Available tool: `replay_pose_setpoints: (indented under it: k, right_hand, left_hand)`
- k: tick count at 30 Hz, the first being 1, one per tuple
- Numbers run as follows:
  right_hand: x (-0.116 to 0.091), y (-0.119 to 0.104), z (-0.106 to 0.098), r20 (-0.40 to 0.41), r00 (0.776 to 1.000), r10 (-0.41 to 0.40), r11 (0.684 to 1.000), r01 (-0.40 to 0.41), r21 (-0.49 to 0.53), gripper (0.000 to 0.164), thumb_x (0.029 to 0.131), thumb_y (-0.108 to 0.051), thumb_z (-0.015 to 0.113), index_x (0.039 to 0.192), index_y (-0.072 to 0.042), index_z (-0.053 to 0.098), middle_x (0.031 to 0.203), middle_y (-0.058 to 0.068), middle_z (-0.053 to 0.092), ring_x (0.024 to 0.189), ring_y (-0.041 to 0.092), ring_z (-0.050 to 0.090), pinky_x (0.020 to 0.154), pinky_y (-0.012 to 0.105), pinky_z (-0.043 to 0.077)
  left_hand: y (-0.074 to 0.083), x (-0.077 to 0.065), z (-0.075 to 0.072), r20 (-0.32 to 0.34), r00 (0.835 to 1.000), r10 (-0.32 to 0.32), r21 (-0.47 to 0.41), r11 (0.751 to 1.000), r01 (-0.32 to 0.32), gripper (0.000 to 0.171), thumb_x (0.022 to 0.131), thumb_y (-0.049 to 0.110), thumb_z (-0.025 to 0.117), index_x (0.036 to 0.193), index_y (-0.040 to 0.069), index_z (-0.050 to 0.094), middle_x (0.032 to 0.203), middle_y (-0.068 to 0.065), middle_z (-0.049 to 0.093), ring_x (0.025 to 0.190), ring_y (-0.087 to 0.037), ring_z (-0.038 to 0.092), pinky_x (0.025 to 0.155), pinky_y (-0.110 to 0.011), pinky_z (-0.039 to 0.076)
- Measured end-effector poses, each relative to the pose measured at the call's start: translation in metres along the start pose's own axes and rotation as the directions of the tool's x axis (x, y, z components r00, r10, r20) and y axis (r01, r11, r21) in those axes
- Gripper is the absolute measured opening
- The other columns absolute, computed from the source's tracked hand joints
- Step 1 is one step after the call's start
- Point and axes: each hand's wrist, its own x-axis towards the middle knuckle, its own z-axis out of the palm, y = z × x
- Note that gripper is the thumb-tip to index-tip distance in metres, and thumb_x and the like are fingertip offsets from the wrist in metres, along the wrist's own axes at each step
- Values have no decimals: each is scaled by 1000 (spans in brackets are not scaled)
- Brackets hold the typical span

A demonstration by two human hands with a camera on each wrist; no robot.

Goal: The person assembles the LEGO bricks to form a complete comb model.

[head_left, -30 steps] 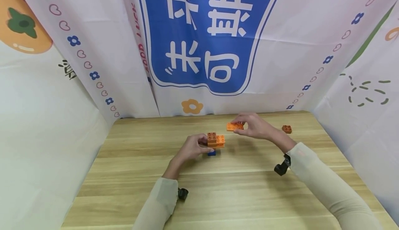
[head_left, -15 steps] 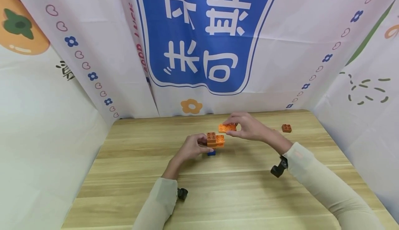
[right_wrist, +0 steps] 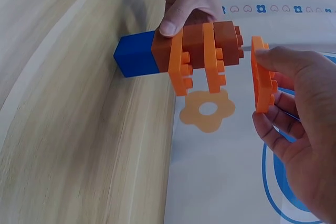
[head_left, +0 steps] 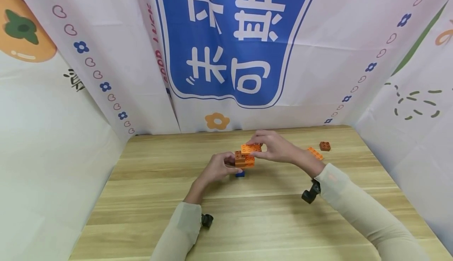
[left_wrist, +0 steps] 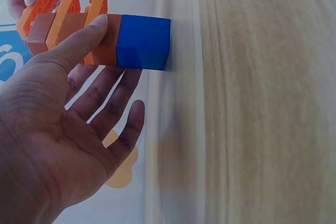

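A tower of toy building bricks stands upright on the table, with a blue brick (right_wrist: pixel 136 53) at its foot. Above that, brown bricks (left_wrist: pixel 71 27) alternate with two flat orange bricks that jut out to the right; a brown brick (right_wrist: pixel 226 40) tops it. My left hand (head_left: pixel 220 168) grips the tower's side between thumb and fingers. My right hand (head_left: pixel 277 147) pinches another flat orange brick (right_wrist: pixel 262 80) just over the tower's top. In the right wrist view a small gap separates this brick from the top studs.
A loose brown brick (head_left: pixel 325 146) lies at the table's back right. Beside it, close to my right forearm, lies a flat orange brick (head_left: pixel 315 153). A printed cloth (head_left: pixel 318 68) hangs behind the wooden table (head_left: pixel 159 198).
My right hand has moved left, carrying the flat orange brick from beside the tower to above its top. My forearm has uncovered the loose orange brick. The left hand stays in place.
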Motion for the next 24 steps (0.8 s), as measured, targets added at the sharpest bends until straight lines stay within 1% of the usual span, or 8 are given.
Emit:
replay_pose_setpoints:
  k: [3,9,18,24]
  right_hand:
    - [2,-2,2,1,1000,-4,1000,4,10,30,91,-22,86,116,-7,80,106,3,72,90,13,65,79,33,60]
    - [4,-4,5,16,1000,-2,1000,2,15,30,92,-22,86,117,-7,80,106,3,71,90,12,63,79,31,59]
    - [7,-6,11,44,999,14,1000,-15,27,27,92,-19,85,116,-8,81,105,1,70,91,12,63,81,31,59]
    - [10,-8,12,35,999,-9,1000,8,27,27,91,-19,87,115,-8,81,105,1,70,92,12,64,82,30,59]
  left_hand:
    - [0,0,0,0,1000,4,-3,1000,-4,26,87,13,90,108,8,75,102,-3,77,93,-15,73,86,-35,62]
    - [1,1,0,1,1000,3,-2,1000,-3,25,87,13,90,107,8,74,103,-3,77,94,-15,72,87,-35,62]
    - [1,1,0,1,1000,-8,-7,1000,8,25,88,12,88,109,7,75,103,-3,77,94,-16,72,88,-35,62]
    - [2,0,0,3,1000,-15,-10,1000,16,25,88,12,89,108,7,75,103,-4,77,94,-17,72,89,-36,61]
